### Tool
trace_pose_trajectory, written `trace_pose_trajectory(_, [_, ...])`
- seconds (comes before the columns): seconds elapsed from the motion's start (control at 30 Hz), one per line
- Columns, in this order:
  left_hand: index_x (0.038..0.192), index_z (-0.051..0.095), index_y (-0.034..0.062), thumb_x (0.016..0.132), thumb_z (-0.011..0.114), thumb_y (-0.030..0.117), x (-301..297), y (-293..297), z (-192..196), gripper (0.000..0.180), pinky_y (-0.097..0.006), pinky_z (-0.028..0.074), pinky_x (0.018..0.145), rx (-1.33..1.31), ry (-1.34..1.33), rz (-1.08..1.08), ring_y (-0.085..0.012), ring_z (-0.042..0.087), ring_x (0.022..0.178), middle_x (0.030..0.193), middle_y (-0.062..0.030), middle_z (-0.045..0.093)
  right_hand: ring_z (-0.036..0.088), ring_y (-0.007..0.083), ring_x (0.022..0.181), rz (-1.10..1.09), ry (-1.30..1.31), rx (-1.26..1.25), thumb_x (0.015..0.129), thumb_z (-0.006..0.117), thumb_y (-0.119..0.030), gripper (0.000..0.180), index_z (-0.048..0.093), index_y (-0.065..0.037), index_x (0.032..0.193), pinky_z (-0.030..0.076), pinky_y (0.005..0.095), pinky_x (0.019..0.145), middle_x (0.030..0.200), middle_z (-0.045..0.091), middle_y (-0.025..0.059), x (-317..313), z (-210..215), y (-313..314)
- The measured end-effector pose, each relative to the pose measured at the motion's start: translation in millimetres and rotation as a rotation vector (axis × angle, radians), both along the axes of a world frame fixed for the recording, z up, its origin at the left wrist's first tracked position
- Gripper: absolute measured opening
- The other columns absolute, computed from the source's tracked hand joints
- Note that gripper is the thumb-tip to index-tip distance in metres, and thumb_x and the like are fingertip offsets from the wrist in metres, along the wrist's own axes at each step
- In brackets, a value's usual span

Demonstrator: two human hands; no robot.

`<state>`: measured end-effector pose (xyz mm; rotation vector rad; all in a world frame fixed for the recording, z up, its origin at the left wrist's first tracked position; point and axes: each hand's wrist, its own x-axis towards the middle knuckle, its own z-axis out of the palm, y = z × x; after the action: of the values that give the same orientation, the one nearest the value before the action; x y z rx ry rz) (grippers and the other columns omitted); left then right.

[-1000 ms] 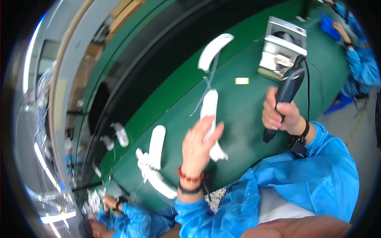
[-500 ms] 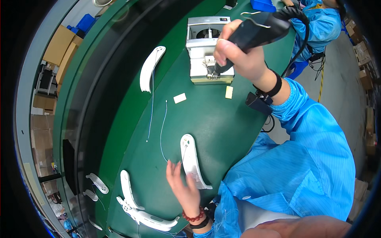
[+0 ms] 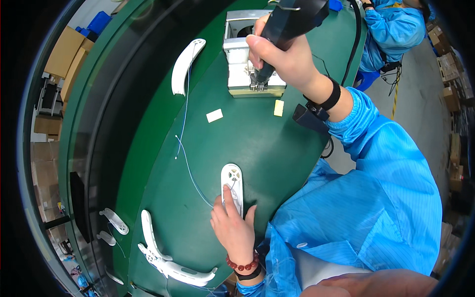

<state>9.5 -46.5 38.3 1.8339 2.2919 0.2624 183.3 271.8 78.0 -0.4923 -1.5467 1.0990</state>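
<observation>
On the green counter [image 3: 267, 143] we see a white elongated part [image 3: 232, 173], lying centrally in front of the person; its long axis runs nearly straight up the view, the rounded, perforated end pointing away from the wearer and the near end hidden beneath the left hand [image 3: 234, 226]. This hand lies palm down, reaching up from the lower edge, its fingers partly spread, the index fingertip on the part and the thumb standing off to the right. The right hand [image 3: 292, 62] is raised, forearm slanting in from the right, fingers clamped around a black powered driver [image 3: 293, 22]. We note that the driver's axis slopes from upper right to lower left, its tip directed at the front of a white-and-grey box [image 3: 239, 53]; whether they touch we cannot tell. A thin blue wire [image 3: 188, 166] leads to the left hand. A curved white piece [image 3: 185, 67] lies left of the box, tilted toward upper right.
</observation>
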Motion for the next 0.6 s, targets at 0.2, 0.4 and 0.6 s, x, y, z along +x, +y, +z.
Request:
trace_pose_trajectory(0.2, [0.152, 0.048, 0.0062, 0.076, 0.089, 0.022, -6.8, 2.0, -16.5, 0.088, -0.045, 0.049, 0.084, 0.049, -0.009, 0.066, -0.0340, 0.062, 0.100, 0.119, -0.0146, 0.065, 0.057, 0.0065, 0.058, -0.010, 0.003, 0.009, 0.098, 0.070, -0.013, 0.017, 0.063, -0.005, 0.085, 0.045, 0.0259, 0.056, 0.064, 0.061, -0.0009, -2.9, -2.5, 2.1])
trace_pose_trajectory(0.4, [0.139, 0.060, 0.0028, 0.074, 0.090, 0.022, 1.4, 10.2, -12.2, 0.074, -0.046, 0.052, 0.088, 0.180, -0.159, -0.080, -0.0357, 0.065, 0.099, 0.108, -0.0143, 0.068, 0.059, 0.0128, 0.061, 0.105, -0.065, -0.061, 0.100, 0.064, -0.006, 0.011, 0.055, -0.003, 0.095, 0.049, 0.0308, 0.061, 0.068, 0.062, 0.0045, -3.5, -2.7, 12.1])
trace_pose_trajectory(0.6, [0.135, 0.065, 0.0078, 0.075, 0.089, 0.029, 3.8, 24.9, -12.5, 0.068, -0.042, 0.057, 0.076, 0.131, -0.197, -0.062, -0.0315, 0.069, 0.093, 0.107, -0.0113, 0.070, 0.057, 0.0142, 0.059, 0.125, -0.033, -0.208, 0.099, 0.066, -0.008, 0.013, 0.055, -0.003, 0.094, 0.047, 0.0316, 0.058, 0.067, 0.060, 0.0059, -9.9, -13.0, -18.9])
